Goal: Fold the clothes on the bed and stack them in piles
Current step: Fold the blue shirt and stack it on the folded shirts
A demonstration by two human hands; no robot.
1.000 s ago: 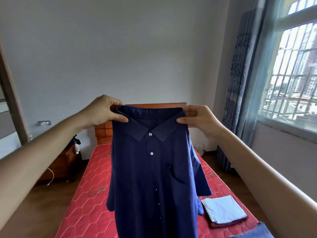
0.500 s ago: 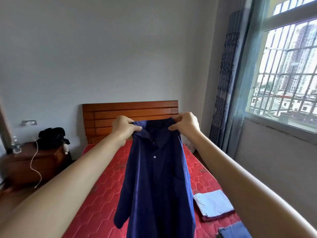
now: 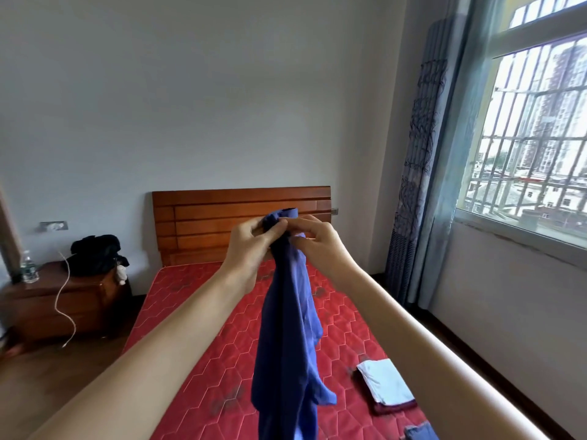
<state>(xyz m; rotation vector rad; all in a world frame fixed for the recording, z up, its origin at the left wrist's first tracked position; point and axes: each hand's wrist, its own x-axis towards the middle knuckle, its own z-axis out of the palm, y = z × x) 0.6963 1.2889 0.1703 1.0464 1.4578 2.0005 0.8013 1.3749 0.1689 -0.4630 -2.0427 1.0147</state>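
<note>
Room: a bedroom with pale walls, seen from the foot of the bed [image 3: 197, 360], which serves as the landmark for everything below.
Bed: a red quilted mattress with a hexagon pattern, its wooden headboard [image 3: 222, 217] against the far wall.
Window: a barred window [image 3: 533, 138] on the wall right of the bed, with a patterned curtain [image 3: 416, 185] gathered at the corner near the headboard.
Nightstand: a dark wooden nightstand [image 3: 63, 300] left of the bed's head, carrying a black bundle [image 3: 95, 254] and a water bottle [image 3: 29, 268]; a white cord [image 3: 65, 308] hangs down its front.
Blue shirt: the dark blue shirt [image 3: 287, 338] is held up in the air over the middle of the bed, bunched narrow at the top and hanging straight down past the lower edge of the view.
Left hand: the left hand [image 3: 251, 241] pinches the shirt's top between thumb and curled fingers, above the bed in front of the headboard.
Right hand: the right hand [image 3: 317, 241] is touching the left one at the same bunched top, its fingers curled onto the cloth.
Folded pile: a folded pile [image 3: 386, 385] with a pale blue piece over a dark red one lies on the bed's right side near the foot.
Blue cloth: a bit of blue cloth [image 3: 419, 432] shows at the bed's foot, cut off by the frame.
</note>
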